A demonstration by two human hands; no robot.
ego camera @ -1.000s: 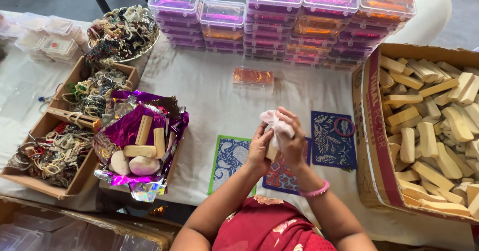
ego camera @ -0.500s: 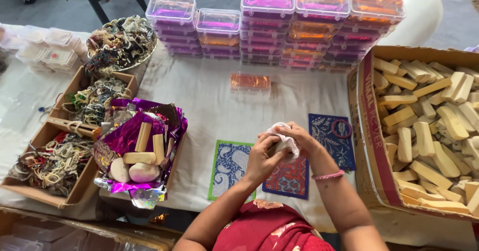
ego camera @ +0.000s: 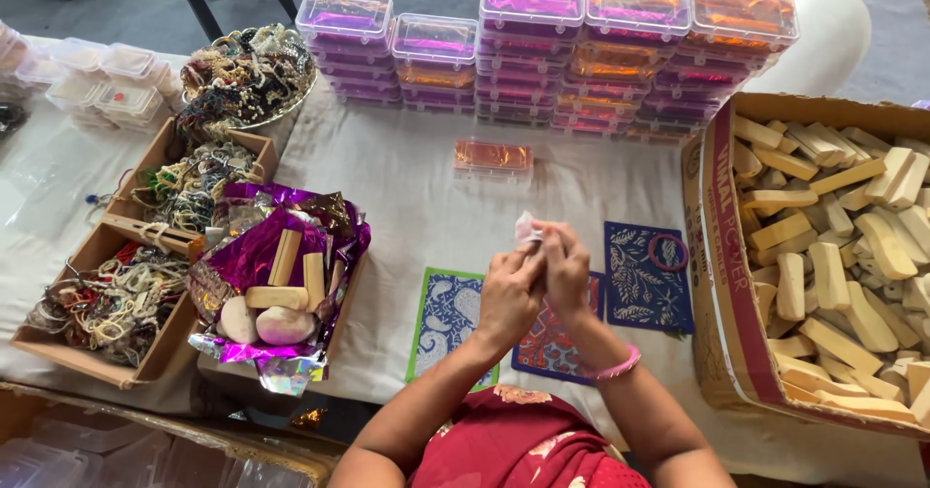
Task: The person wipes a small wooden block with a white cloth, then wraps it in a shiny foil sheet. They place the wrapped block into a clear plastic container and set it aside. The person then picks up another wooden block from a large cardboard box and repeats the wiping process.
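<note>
Both hands meet above the cloth-covered surface [ego camera: 387, 178]: left hand [ego camera: 509, 294] and right hand [ego camera: 567, 270] pressed together, fingers closed on a small crumpled white wrapper [ego camera: 528, 226], soft & thin, poking out on top. Below lie flat patterned cards [ego camera: 644, 275], blue w/ leaf prints. Right: cardboard box [ego camera: 722, 255] of pale, blocky wooden pieces. Left: shiny purple foil [ego camera: 257, 251] holding smooth wood shapes.

Mostly hidden inside the clasped hands [ego camera: 538, 280]: a small pale wad [ego camera: 528, 226], kind unclear. Cut off at the right edge: cardboard box [ego camera: 722, 284] of wooden blocks [ego camera: 833, 255].
</note>
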